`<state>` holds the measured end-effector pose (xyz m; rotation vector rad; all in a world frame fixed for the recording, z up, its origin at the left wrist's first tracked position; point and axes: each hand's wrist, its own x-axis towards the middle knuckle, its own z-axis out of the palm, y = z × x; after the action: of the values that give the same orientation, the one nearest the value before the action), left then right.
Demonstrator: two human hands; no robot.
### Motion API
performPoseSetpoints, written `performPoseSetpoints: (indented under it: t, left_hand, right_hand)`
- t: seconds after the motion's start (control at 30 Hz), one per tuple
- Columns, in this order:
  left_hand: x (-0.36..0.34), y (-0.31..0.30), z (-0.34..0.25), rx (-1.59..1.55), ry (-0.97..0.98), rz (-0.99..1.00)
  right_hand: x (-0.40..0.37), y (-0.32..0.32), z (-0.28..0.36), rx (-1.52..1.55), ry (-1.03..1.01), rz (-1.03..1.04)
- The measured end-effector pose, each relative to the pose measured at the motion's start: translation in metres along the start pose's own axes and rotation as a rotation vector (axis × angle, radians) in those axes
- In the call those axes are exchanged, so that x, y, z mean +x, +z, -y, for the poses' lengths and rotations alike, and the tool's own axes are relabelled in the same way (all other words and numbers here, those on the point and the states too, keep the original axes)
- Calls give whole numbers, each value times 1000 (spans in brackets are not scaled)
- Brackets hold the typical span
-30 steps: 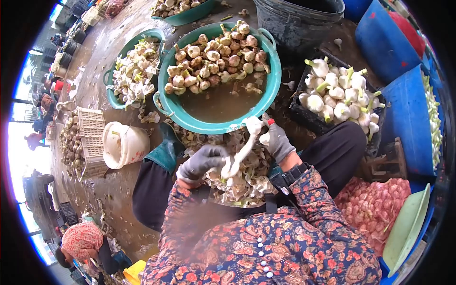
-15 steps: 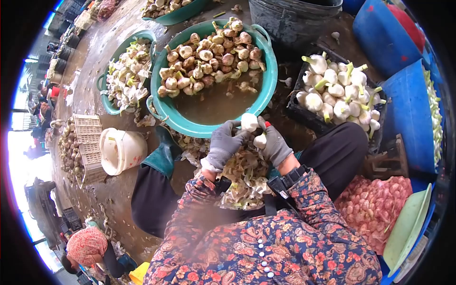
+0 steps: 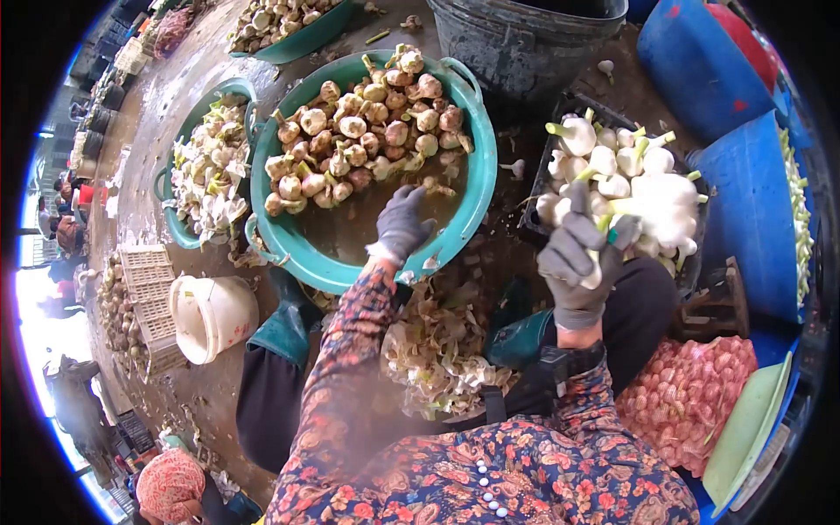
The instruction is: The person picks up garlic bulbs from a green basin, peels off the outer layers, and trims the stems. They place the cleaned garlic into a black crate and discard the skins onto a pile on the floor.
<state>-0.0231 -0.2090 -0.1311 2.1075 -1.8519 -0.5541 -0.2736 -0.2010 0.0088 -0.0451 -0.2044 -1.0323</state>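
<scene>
Hovering with left hand (image 3: 404, 226) loosely spread over green basin (image 3: 332, 276); clutching white garlic bulb (image 3: 593, 273) in right hand (image 3: 573, 267) near crate (image 3: 530, 220).

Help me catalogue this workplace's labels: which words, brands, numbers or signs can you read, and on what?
No text can be read.
Round white plastic bucket: red marks, too small and blurred to read.
Curved blue plastic container at upper right: red marks, no legible letters.

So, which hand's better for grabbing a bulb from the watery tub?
Likely the left hand: it's over that tub, near its bulbs; the right hand, holding white garlic, is by the black crate.
</scene>
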Motion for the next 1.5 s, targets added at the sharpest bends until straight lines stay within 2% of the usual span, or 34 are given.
performPoseSetpoints:
  t: [0.07,0.13,0.17,0.2,0.27,0.3,0.33,0.37,0.4,0.47,0.5,0.53,0.57,0.6,0.67,0.73,0.83,0.87,0.9,0.93,0.97,1.0,1.07,1.13,1.17,1.2,1.23,1.27,1.3,1.33,1.37,1.4,1.47,1.5]
  left_hand:
    - [34,24,1,51,21,82]
    - [65,46,4,98,38,168]
    - [77,57,9,160,-48,325]
    - [84,69,16,226,-135,486]
    - [75,74,21,166,-126,480]
    - [58,56,13,-288,-273,505]
    - [43,43,7,-742,-415,505]
    - [33,49,19,-990,-378,498]
    - [18,37,17,-996,-267,466]
    - [-20,13,-3,-997,-113,351]
    - [-37,3,-11,-944,-131,354]
    - [-53,-8,-20,-891,-147,354]
    - [-67,-23,-33,-640,-56,256]
    - [-77,-32,-39,-638,-59,246]
    - [-93,-44,-46,-315,12,146]
    - [-104,-45,-41,-304,73,35]
    - [-115,-52,-40,-281,6,47]
    - [-118,-55,-36,-467,-40,141]
    - [-122,-58,-32,-653,-85,237]
    - [-126,-61,-28,-652,-86,228]
    - [-131,-66,-26,-910,-144,274]
    - [-134,-69,-26,-1168,-199,320]
    - [-138,-66,-28,-1207,-231,307]
    - [-143,-59,-39,-1348,-255,121]
    - [-145,-64,-48,-1367,-205,120]
    - [-144,-62,-48,-1366,-203,122]
    - [-144,-58,-48,-1047,-103,19]
    - [-145,-53,-46,-724,-9,-81]
    - [-142,-53,-42,-554,88,-277]
    - [-141,-56,-36,-551,87,-276]
    - [-141,-65,-32,-400,182,-236]
    - [-142,-72,-32,-250,274,-196]
    - [-145,-73,-32,-98,302,-98]
    - [-146,-68,-28,-191,280,-86]
  right_hand:
    - [5,-11,8,-16,21,23]
    - [3,-22,-9,-339,-83,-544]
    - [-2,-46,-8,-484,110,-492]
    - [1,-47,-19,-592,152,-656]
    - [0,-60,-32,-910,200,-860]
    - [-2,-72,-36,-901,203,-866]
    - [-3,-88,-39,-1131,217,-947]
    - [-4,-100,-42,-1364,229,-1024]
    - [-4,-108,-47,-1356,233,-1028]
    - [-8,-118,-58,-1934,162,-897]
    - [-12,-118,-67,-1924,65,-855]
    - [-13,-115,-73,-1922,72,-846]
    - [-14,-110,-77,-2017,86,-814]
    - [-14,-105,-80,-2113,97,-778]
    - [-16,-95,-82,-2073,145,-716]
    - [-18,-87,-88,-2034,190,-672]
    - [-23,-84,-92,-2089,318,-564]
    - [-26,-85,-93,-2090,315,-550]
    - [-30,-87,-95,-1739,352,-616]
    - [-33,-88,-94,-1388,381,-663]
    - [-33,-66,-85,-1108,522,-624]
    - [-34,-68,-85,-1110,522,-615]
    - [-35,-70,-89,-893,444,-584]
    - [-33,-66,-89,-892,464,-604]
    - [-33,-58,-90,-834,535,-594]
    - [-35,-53,-90,-776,604,-585]
    - [-39,-61,-91,-634,545,-531]
    - [-44,-74,-89,-633,550,-534]
    - [-48,-85,-86,-1115,452,-323]
    - [-51,-96,-84,-1576,320,-81]
    - [-49,-87,-87,-1835,-9,123]
    - [-46,-80,-87,-1831,-6,120]
    - [-39,-66,-89,-843,686,-580]
    - [-39,-45,-91,-925,696,-572]
